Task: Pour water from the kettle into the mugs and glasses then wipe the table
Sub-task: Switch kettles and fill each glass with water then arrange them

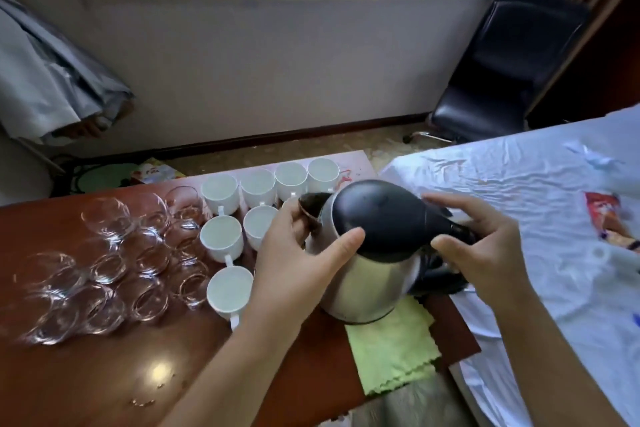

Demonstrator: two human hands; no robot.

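A steel kettle (pixel 367 274) is gripped on both sides: the left hand (pixel 304 253) is curled round its spout side, thumb laid on the black lid, while the handle is clasped by the right hand (pixel 485 246). Beyond the left hand, white mugs (pixel 221 236) and clear glasses (pixel 104 267) are ranged on the brown table (pixel 104 374); a green cloth (pixel 391 350) is seen under the kettle.

Glasses (pixel 104 267) left of mugs (pixel 239 215)
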